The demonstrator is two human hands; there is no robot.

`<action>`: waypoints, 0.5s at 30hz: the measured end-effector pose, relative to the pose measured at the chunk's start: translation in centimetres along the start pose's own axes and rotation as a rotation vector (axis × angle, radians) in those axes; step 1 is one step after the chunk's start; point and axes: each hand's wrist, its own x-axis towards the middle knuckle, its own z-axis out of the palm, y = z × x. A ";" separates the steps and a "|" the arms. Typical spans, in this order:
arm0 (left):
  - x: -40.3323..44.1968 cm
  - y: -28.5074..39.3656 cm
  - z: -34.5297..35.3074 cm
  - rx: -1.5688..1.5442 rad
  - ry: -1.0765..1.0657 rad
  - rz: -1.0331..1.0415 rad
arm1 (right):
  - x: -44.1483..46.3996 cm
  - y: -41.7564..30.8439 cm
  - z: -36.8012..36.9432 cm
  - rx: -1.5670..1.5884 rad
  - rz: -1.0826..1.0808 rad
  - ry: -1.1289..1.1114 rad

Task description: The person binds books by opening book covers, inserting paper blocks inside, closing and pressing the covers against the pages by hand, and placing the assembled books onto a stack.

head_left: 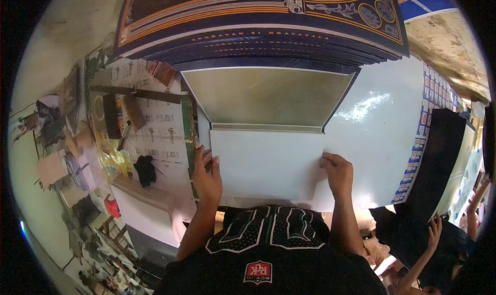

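A dark-edged hardcover book cover (268,96) lies open on the table in front of me, its grey-gold inner board facing up. Over its near half is a blank white page (266,163), its far edge along the spine strip; whether it is one sheet or a block of pages I cannot tell. My left hand (207,180) has its curled fingers and thumb at the left edge of the page. At the right edge, my right hand (339,175) pinches the page between thumb and fingers.
Behind the open cover rises a stack of dark blue printed hardcovers (263,39). The glossy white tabletop (380,124) extends to the right, beside a black surface (439,155). Tools and a black cloth (146,171) lie at left. Another person's hand (435,230) shows at lower right.
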 end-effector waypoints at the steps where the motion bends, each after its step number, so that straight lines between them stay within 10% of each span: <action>1: 0.2 0.7 -0.3 0.008 -0.025 -0.030 | -0.1 0.1 0.1 0.020 -0.017 0.015; 15: 0.9 0.0 0.0 0.175 -0.002 0.045 | -0.9 -0.5 0.2 -0.059 -0.130 0.105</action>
